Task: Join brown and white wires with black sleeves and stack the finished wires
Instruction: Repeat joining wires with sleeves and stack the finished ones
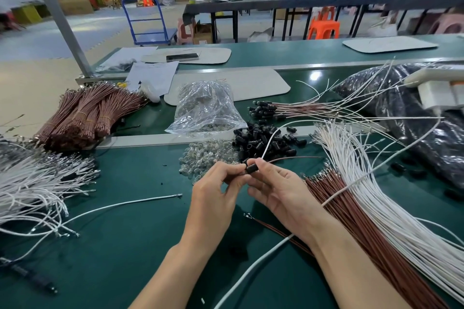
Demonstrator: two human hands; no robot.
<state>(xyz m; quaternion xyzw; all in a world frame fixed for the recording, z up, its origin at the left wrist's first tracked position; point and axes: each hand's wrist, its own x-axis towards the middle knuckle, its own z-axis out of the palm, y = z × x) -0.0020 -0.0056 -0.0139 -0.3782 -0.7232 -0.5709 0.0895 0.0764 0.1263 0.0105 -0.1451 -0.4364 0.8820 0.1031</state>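
Black sleeve (pixel 251 169): pinched between two narrow fingertip grips, left hand (pixel 216 190) at its left end, right hand (pixel 278 190) at its right, just in front of the loose sleeve pile (pixel 266 140). White wire (pixel 270 142) crosses the pile; brown wire (pixel 296 157) runs rightward before it.

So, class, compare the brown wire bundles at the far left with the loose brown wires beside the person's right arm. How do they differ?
The bundled brown wires are tied with thin bands; the loose brown wires are untied. The bundles lie piled on one another; the loose ones fan out flat on the green table. Both have brown insulation and metal end terminals.
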